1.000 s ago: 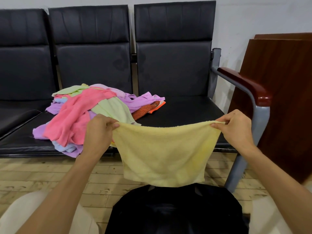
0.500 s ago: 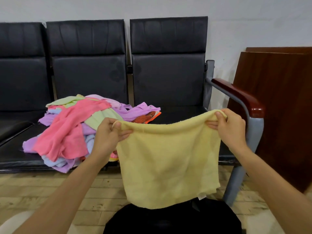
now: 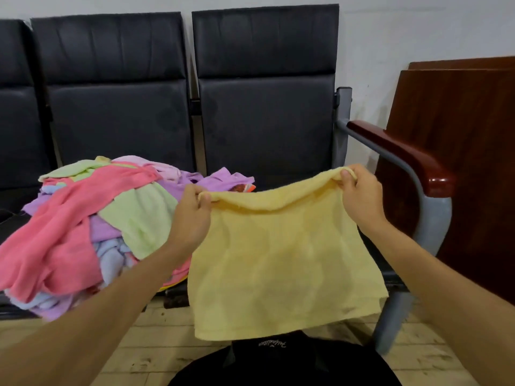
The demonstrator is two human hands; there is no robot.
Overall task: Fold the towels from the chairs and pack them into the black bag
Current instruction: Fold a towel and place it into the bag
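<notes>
Fingers [image 3: 196, 196] of my left hand [image 3: 192, 218] and right hand [image 3: 362, 199] each pinch a top corner of the yellow towel [image 3: 278, 260], which hangs below them, just above the black bag [image 3: 278, 366]. I'd level both corners, then bring them together squarely. The unfolded towels [image 3: 83, 218] lie left of my left fingers.

Pale yellow terry-cloth towel [image 3: 281, 263]: matt, fuzzy nap, same as the heap of pink, green and lilac cloth towels [image 3: 83, 232]. Black padded chairs [image 3: 264, 107]: creased leather-look upholstery, dull sheen, on grey painted metal frame [image 3: 434, 227]. Dark red-brown wooden armrest [image 3: 404, 154] glossy, lacquered; pale plank floor [image 3: 156, 346] rough, worn.
</notes>
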